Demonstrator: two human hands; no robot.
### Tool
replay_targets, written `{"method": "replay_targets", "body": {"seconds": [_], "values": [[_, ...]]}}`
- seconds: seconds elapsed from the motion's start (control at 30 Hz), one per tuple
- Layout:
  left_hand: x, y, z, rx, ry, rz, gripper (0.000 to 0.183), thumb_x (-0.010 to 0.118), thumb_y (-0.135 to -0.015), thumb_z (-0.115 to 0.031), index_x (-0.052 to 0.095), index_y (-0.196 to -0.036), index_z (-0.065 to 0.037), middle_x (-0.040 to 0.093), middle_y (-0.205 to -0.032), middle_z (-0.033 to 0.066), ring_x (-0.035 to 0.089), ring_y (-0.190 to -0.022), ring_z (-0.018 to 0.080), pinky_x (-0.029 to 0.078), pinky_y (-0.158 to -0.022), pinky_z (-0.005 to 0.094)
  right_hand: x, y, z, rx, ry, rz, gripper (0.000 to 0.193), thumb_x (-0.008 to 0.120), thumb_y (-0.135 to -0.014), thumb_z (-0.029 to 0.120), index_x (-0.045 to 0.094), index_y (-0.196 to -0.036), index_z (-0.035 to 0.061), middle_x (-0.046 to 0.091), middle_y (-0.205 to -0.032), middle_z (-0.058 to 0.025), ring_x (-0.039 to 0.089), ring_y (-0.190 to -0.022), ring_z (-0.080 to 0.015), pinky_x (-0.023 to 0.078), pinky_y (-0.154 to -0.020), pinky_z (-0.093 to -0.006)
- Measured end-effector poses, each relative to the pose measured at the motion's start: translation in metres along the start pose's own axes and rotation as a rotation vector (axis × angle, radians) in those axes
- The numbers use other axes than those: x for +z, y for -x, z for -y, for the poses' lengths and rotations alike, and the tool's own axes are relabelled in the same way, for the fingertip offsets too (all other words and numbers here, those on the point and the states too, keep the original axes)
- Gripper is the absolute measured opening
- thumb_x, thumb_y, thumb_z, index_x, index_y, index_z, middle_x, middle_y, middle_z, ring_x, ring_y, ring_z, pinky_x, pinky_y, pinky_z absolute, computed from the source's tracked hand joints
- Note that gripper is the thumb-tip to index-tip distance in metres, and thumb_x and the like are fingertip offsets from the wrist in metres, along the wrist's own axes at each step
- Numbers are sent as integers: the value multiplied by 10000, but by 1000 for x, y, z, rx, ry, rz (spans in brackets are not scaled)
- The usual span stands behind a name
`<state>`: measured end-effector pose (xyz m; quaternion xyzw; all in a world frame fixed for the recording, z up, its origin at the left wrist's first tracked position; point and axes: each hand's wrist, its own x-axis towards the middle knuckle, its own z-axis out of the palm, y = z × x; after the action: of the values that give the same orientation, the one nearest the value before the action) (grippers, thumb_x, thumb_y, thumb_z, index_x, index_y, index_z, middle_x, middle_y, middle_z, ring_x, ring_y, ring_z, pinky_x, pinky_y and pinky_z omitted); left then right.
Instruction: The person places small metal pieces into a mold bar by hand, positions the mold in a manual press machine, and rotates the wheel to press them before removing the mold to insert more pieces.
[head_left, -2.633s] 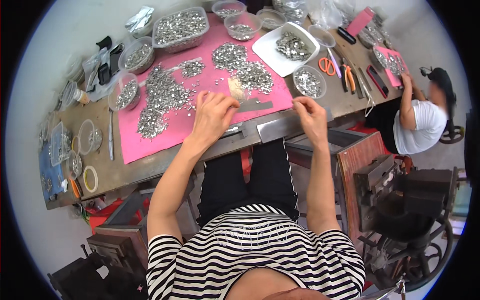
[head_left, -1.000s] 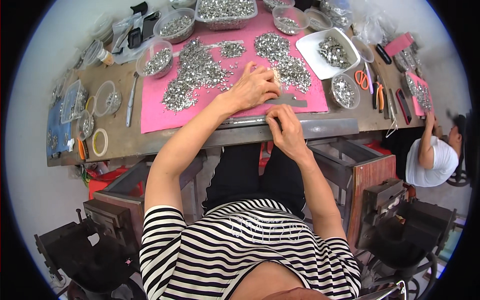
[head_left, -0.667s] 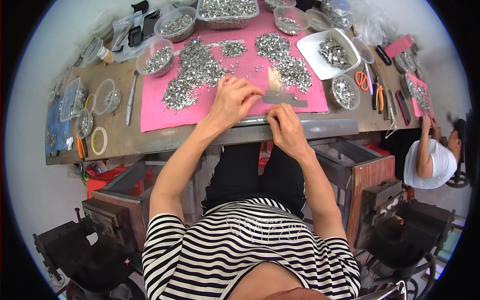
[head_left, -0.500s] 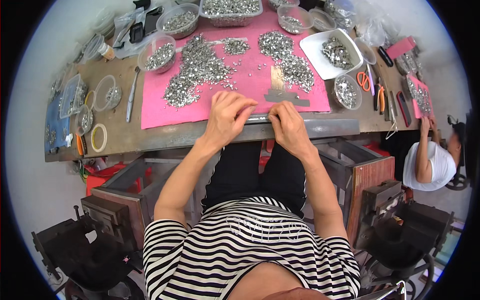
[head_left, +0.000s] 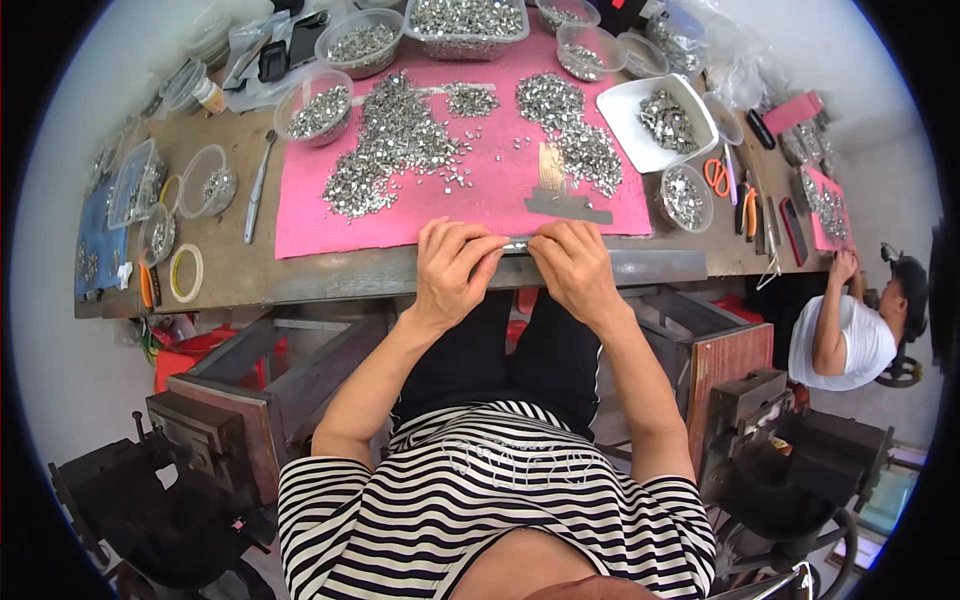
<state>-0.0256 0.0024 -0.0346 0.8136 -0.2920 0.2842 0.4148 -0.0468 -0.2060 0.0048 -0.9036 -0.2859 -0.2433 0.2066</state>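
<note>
My left hand point(head_left: 452, 270) and my right hand point(head_left: 573, 266) meet at the near edge of the wooden bench, both pinching a thin row of small silver metal pieces point(head_left: 518, 243) between their fingertips. Just beyond lies a pink mat point(head_left: 310, 215) with heaps of small silver metal parts point(head_left: 392, 145). A flat grey metal strip point(head_left: 568, 208) and a short comb of pale pins point(head_left: 551, 165) lie on the mat right behind my hands.
Clear bowls point(head_left: 318, 107) and a white tray point(head_left: 630, 110) of metal parts ring the mat. Orange scissors point(head_left: 716, 176), tape rolls point(head_left: 186, 272) and tools sit at the bench ends. A person point(head_left: 850, 325) in white sits at right. Metal presses point(head_left: 195, 440) stand below.
My left hand drew back from the heaps on the mat to the bench edge and joined my right hand on the row of pieces. The view shifted slightly.
</note>
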Motion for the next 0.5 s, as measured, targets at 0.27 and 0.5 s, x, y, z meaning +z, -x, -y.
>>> {"method": "replay_targets", "body": {"seconds": [0.27,0.5], "values": [[3,-1,1,35,-12,-28,222,753,-792,-43,738,-1005,-107,657,-959,30,620,-916,247,449,-894,413,0,-22,-61,407,-255,84,99,703,-866,34,689,-953,-9,630,-877,-156,632,-824,-344,506,-767,-436],[4,3,3,35,-6,-37,235,749,-792,-42,736,-1017,-108,648,-953,32,616,-925,250,441,-885,415,-4,-50,-79,413,-150,487,112,731,-839,66,660,-878,-11,635,-880,-167,655,-821,-320,513,-751,-427]]}}
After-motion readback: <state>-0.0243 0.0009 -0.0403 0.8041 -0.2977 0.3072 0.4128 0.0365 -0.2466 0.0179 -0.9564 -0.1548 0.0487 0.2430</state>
